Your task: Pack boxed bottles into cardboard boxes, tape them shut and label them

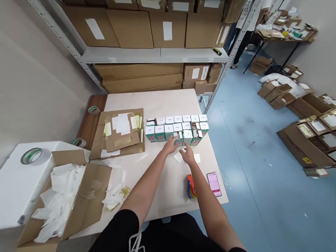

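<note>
Two rows of small white-and-green cartons stand packed side by side on the table. Several have raised or open top flaps. At the front row, my left hand has its fingers against the left side of an open-topped carton. My right hand is just to the right of that carton, fingers stretched out and thumb apart, with nothing visible in it. White paper slips lie on the table by my right hand. An orange-and-blue tape dispenser lies partly behind my right forearm.
A phone lies at the table's right edge. Flattened cardboard is on the left, beside an open box of white paper scraps. Tape rolls sit farther left. Metal shelving with cartons borders the back; a person stands beyond it.
</note>
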`<act>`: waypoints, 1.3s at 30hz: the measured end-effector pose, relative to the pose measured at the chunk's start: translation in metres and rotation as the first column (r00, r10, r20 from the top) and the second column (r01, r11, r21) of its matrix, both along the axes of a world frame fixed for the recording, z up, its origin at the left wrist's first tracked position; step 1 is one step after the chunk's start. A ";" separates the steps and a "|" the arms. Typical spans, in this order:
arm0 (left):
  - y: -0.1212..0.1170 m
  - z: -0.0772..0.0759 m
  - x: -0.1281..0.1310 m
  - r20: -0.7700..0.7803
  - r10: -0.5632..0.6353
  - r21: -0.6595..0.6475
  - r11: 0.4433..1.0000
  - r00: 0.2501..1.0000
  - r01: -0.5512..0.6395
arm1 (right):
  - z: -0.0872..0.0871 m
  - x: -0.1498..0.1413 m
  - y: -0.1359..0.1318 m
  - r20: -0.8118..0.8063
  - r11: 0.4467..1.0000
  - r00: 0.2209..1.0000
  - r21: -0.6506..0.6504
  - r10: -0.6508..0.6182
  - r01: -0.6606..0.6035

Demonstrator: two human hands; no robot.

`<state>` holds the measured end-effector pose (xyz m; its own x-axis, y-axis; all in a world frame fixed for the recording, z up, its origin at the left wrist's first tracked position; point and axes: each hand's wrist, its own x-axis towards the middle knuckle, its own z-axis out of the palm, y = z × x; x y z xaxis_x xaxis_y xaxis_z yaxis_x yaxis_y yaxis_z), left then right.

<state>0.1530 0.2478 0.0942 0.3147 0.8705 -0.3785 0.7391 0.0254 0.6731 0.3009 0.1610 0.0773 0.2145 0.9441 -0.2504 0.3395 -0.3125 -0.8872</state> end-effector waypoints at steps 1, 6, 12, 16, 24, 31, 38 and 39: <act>0.002 -0.006 0.000 -0.046 -0.014 -0.023 1.000 0.999 0.013 | -0.003 0.003 0.005 -0.005 1.000 1.000 -0.010 0.022 -0.022; -0.005 -0.032 -0.018 -0.089 0.022 -0.005 1.000 0.996 -0.022 | -0.021 0.004 0.027 -0.014 0.990 0.990 -0.019 0.137 -0.137; -0.018 -0.046 -0.033 0.004 0.103 0.061 0.993 0.995 -0.103 | -0.048 -0.016 0.050 0.052 0.974 0.972 -0.029 0.228 -0.227; -0.022 -0.056 -0.031 0.123 0.212 -0.008 0.977 0.970 -0.213 | -0.065 -0.025 0.052 0.066 0.958 0.956 -0.013 0.287 -0.287; -0.040 -0.061 -0.024 0.265 0.326 -0.067 0.945 0.907 -0.321 | -0.077 -0.029 0.030 0.096 0.977 0.972 -0.049 0.213 -0.209; -0.071 -0.034 -0.045 0.238 0.286 -0.009 0.956 0.928 -0.292 | -0.076 -0.048 -0.004 0.006 0.993 0.994 0.050 0.108 -0.108; -0.120 -0.012 -0.097 0.108 0.244 -0.005 0.969 0.964 -0.245 | -0.054 -0.085 -0.051 0.076 0.991 0.988 0.002 0.135 -0.136; -0.130 -0.012 -0.105 0.105 0.247 -0.007 0.969 0.963 -0.247 | -0.052 -0.091 -0.060 0.090 0.989 0.985 0.002 0.145 -0.146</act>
